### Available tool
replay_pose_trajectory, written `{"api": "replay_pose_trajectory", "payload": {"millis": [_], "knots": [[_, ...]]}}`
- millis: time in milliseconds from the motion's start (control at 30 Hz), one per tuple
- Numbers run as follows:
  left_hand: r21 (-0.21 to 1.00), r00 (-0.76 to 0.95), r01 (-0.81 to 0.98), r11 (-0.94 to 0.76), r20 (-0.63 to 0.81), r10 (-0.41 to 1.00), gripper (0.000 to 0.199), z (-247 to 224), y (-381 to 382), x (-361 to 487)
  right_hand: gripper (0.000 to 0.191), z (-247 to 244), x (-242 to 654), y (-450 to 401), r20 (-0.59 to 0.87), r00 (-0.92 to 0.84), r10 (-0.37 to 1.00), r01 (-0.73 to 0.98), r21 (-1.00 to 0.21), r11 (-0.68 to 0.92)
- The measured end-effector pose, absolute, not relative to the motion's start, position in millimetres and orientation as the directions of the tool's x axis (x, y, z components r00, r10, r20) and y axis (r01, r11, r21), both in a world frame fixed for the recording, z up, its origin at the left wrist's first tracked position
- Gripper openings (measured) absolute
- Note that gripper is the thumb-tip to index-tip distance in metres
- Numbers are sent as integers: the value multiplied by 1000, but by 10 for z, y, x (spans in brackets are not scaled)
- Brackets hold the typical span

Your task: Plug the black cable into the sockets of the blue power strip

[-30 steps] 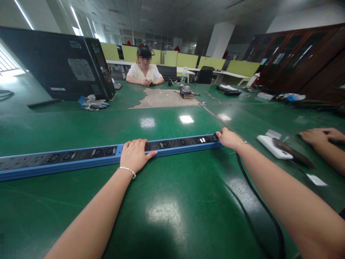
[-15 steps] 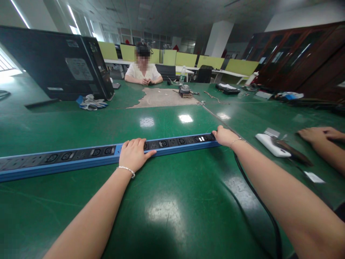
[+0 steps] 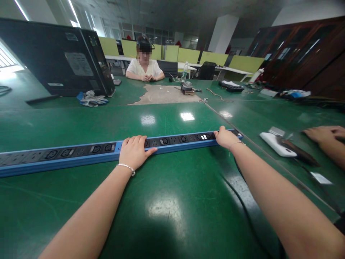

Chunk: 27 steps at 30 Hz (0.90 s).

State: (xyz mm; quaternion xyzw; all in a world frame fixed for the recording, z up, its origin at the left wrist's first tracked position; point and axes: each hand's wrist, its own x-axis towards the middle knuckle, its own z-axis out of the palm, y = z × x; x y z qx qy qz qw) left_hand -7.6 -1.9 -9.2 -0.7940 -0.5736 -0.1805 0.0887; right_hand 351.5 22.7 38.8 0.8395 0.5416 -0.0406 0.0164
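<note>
A long blue power strip (image 3: 172,144) with a row of black sockets lies across the green table, running from the left edge to right of centre. My left hand (image 3: 134,151) rests over its middle, fingers wrapped across the top and thumb along the near side. Near the strip's right end, my right hand (image 3: 224,137) grips it with the fingers curled; the end shows beyond this hand. A black cable (image 3: 244,205) runs from beneath my right forearm down towards the bottom edge.
A black computer case (image 3: 81,61) and gloves (image 3: 92,99) are at the back left. Across the table sits a person (image 3: 144,68). At the right are a white device (image 3: 277,144) and another person's hands (image 3: 319,133). A round metal part (image 3: 186,87) stands at the back.
The view has shifted slightly. The strip's right end now shows past my right hand, and the cable lies further left and lower. Both hands remain on the strip.
</note>
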Motion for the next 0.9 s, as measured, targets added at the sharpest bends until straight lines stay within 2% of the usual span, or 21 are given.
{"api": "replay_pose_trajectory", "payload": {"millis": [467, 900], "knots": [[77, 273, 941, -329, 402, 874, 62, -82, -38, -76, 38, 417, 3537, 213, -85, 399, 913, 915, -33, -403], [71, 276, 943, -324, 374, 886, 63, -55, -37, -76, 43, 403, 3435, 143, 8, 470, 883, 882, -50, -469]]}}
